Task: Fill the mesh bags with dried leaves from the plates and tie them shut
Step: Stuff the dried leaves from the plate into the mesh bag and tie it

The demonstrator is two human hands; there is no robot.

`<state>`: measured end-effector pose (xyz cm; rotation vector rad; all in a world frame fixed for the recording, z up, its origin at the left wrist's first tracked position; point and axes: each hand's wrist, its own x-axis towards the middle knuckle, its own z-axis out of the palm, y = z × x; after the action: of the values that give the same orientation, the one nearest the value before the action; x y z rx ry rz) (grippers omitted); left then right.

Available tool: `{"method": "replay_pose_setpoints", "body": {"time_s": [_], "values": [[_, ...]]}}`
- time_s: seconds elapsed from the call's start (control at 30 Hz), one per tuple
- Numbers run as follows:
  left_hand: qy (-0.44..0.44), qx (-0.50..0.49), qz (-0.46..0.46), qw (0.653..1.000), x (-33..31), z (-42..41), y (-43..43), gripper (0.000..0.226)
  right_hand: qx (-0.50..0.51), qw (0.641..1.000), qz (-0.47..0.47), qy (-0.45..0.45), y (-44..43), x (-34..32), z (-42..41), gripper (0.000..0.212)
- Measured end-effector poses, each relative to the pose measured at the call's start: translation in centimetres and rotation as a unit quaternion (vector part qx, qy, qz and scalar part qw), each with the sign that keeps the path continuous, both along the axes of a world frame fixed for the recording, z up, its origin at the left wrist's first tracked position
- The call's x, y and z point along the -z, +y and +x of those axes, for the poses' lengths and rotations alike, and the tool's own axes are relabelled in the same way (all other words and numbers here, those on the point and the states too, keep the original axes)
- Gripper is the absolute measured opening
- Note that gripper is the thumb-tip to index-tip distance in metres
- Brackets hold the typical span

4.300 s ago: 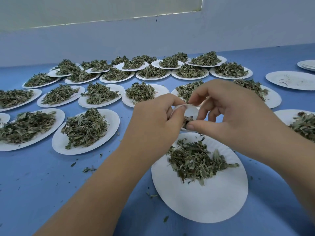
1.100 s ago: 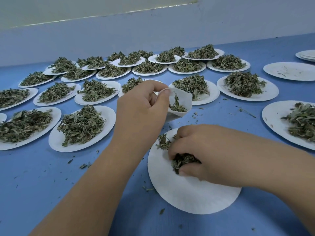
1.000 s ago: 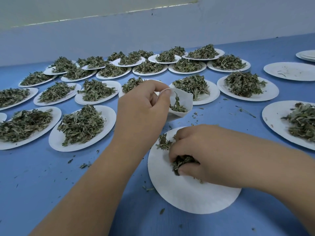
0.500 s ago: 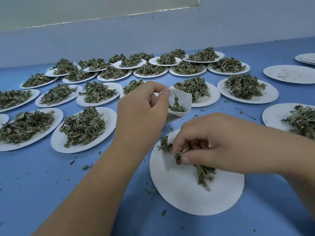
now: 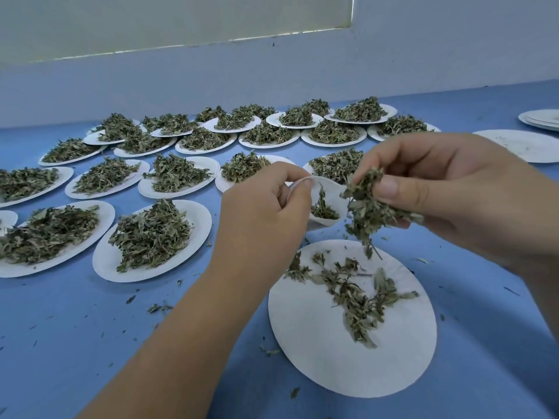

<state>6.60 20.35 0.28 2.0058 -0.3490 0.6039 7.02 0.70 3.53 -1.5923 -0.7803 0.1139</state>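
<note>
**A pinch of leaves beside the open bag**

The left hand pinches the rim of a small white mesh bag between thumb and finger. The bag's mouth is open and faces right. A few dark leaves sit inside it. The bag hangs in the air, just past the far edge of the near round white paper plate.

The right hand is curled around a clump of dried green leaves, and its thumb presses on the clump from the front. The clump is just beside the bag's open mouth. I cannot tell if they touch. Some bits dangle down from the clump over the plate.

A thin scatter of leaves lies on that plate, and much of the plate is bare.

The plate lies on a flat blue table with little leaf crumbs sprinkled about. To the left and farther back are many more white paper plates, each with a heap of leaves. At the far right is a nearly bare white plate and a short stack of plates. A pale wall stands behind.
</note>
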Motion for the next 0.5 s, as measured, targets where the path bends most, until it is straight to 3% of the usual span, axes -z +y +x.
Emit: {"method": "replay_pose_setpoints", "body": {"time_s": [0.2, 0.5], "values": [[-0.020, 0.000, 0.033, 0.999, 0.2, 0.0, -0.3, 0.015, 0.072, 0.997, 0.014, -0.007, 0.3, 0.4, 0.4, 0.015], [-0.017, 0.013, 0.025, 0.999, 0.4, 0.1, -0.7, 0.013, 0.156, 0.981, -0.090, -0.073, 1.4, 0.9, 0.0, 0.008]]}}
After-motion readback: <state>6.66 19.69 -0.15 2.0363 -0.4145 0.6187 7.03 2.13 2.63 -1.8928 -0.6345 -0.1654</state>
